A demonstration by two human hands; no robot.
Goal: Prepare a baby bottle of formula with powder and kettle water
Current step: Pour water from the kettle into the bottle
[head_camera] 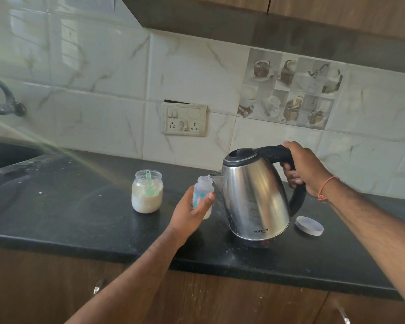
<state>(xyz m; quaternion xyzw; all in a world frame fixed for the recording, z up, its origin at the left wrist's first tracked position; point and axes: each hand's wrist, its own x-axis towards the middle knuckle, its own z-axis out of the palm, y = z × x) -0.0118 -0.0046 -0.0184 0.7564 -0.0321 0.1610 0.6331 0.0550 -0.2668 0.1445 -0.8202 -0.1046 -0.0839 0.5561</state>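
Note:
My left hand point(189, 213) grips a small clear baby bottle point(204, 190) with coloured prints, held upright above the black counter point(80, 206), its mouth uncapped. My right hand point(302, 169) is closed around the black handle of a steel kettle point(255, 197), tilted left with its spout at the bottle's mouth; a thin stream of water runs into it. White contents show at the bottle's bottom. To the left stands an open glass jar of pale powder point(147, 191) with a green scoop inside.
A round whitish lid point(309, 226) lies on the counter right of the kettle. A wall socket panel point(184, 119) sits on the tiled backsplash. A dark sink point(7, 155) and a tap point(7, 101) are at far left. Wooden cabinet doors run below the counter edge.

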